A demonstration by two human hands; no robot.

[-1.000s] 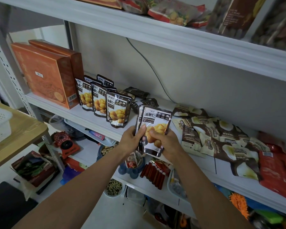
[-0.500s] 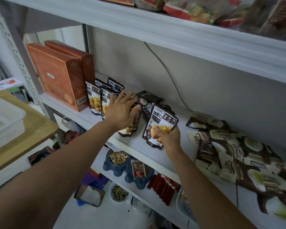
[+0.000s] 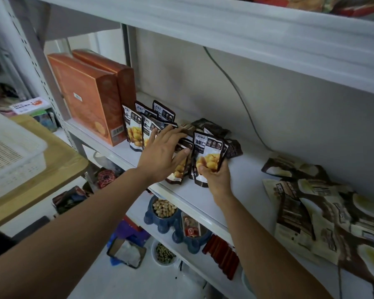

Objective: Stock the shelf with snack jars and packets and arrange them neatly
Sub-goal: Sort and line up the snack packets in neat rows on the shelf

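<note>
A row of dark chestnut packets stands upright on the white middle shelf, beside two orange boxes. My left hand lies flat with straight fingers against the front of the nearest standing packet. My right hand grips the lower part of another chestnut packet, holding it upright on the shelf just right of the row. Several dark packets lie flat behind them.
A loose heap of brown and cream packets covers the shelf's right part. A cable runs down the back wall. At the left, a wooden table carries a white basket. Lower shelves hold bowls of nuts and red sticks.
My left hand let go of the packet and moved left onto the standing row. My right hand carried the packet up to the shelf and set it beside the row.
</note>
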